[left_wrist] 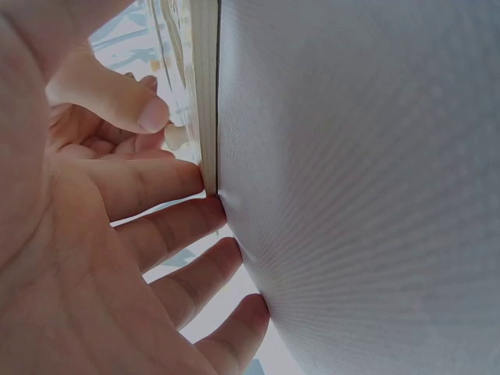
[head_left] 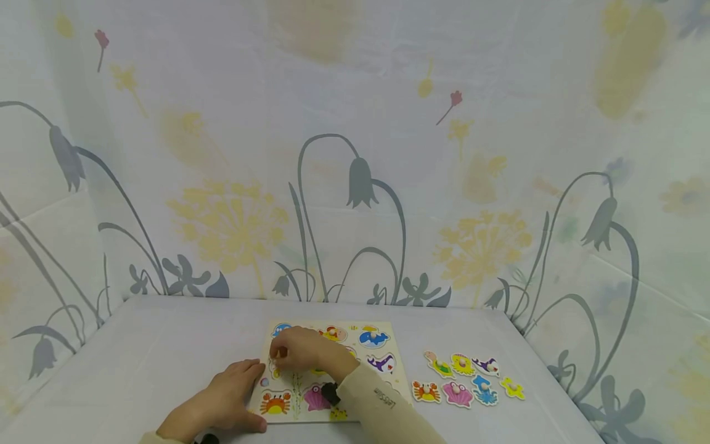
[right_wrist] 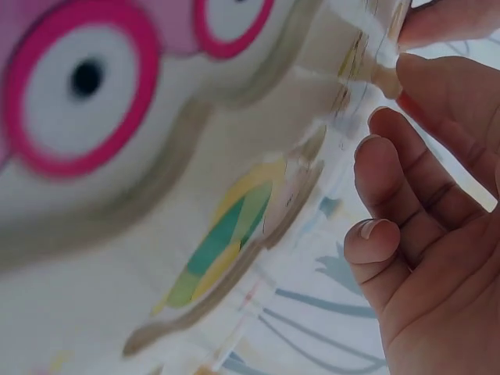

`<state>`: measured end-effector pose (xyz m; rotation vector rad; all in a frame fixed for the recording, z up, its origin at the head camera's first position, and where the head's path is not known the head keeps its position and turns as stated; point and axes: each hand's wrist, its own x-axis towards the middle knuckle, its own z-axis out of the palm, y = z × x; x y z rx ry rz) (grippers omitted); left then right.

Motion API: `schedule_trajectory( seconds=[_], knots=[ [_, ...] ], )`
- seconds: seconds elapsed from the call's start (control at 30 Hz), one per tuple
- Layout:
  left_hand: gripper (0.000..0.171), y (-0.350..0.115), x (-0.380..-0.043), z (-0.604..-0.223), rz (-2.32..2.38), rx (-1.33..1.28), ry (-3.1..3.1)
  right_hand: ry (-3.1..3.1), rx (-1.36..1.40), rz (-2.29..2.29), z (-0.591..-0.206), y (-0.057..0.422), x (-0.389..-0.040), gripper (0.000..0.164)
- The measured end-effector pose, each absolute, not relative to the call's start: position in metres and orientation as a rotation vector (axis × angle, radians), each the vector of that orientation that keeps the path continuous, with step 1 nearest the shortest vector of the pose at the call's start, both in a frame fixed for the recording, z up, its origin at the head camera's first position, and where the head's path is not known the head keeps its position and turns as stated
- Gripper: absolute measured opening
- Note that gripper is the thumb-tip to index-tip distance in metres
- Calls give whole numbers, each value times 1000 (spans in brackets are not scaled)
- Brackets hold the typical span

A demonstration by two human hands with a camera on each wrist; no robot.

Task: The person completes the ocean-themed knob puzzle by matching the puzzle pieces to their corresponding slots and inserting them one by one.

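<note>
Head view: a pale puzzle board (head_left: 299,417) is laid flat on the white table (head_left: 166,345), in front of the person; its left edge is touched by the left hand (head_left: 230,394), whose fingers are held straight and spread wide; nothing is gripped by them, and in the left wrist view the index fingertip is set against the board's side while the other fingertips are rested on the table. Over the left part of the board the right hand (head_left: 305,346) is held; a small wooden knob (right_wrist: 383,80) is pinched narrowly between its thumb and index finger, as is shown in the right wrist view, the other fingers being curled loosely; which piece is borne by the knob cannot be told, since it is hidden.

On the board, a blue whale (head_left: 381,341) and a fish (head_left: 339,335) are seen with knobs; a crab picture (head_left: 275,404) is printed near the lower left corner. Just beside the board's right edge, loose pieces are spread in two rows: a turtle (head_left: 442,369), a yellow shell (head_left: 459,370) and a purple whale (head_left: 484,365) behind; a crab (head_left: 420,394), a pink shell (head_left: 457,398), a blue octopus (head_left: 485,398) and a yellow star (head_left: 513,389) in front.
</note>
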<state>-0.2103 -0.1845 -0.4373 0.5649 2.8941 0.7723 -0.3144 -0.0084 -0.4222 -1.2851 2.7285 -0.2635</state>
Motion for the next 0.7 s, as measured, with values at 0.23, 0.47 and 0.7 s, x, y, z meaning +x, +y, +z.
schedule_trajectory(
  seconds=[0.23, 0.47, 0.7],
  knots=[
    [101, -184, -213, -439, 785, 489, 2865, 2732, -1290, -308, -414, 10, -308, 15],
    [101, -182, -213, -440, 769, 485, 2884, 2789, -1310, -313, -412, 43, -301, 16],
    [102, -180, -212, -438, 767, 446, 2865, 2833, -1278, -351, -409, 81, -290, 15]
  ],
)
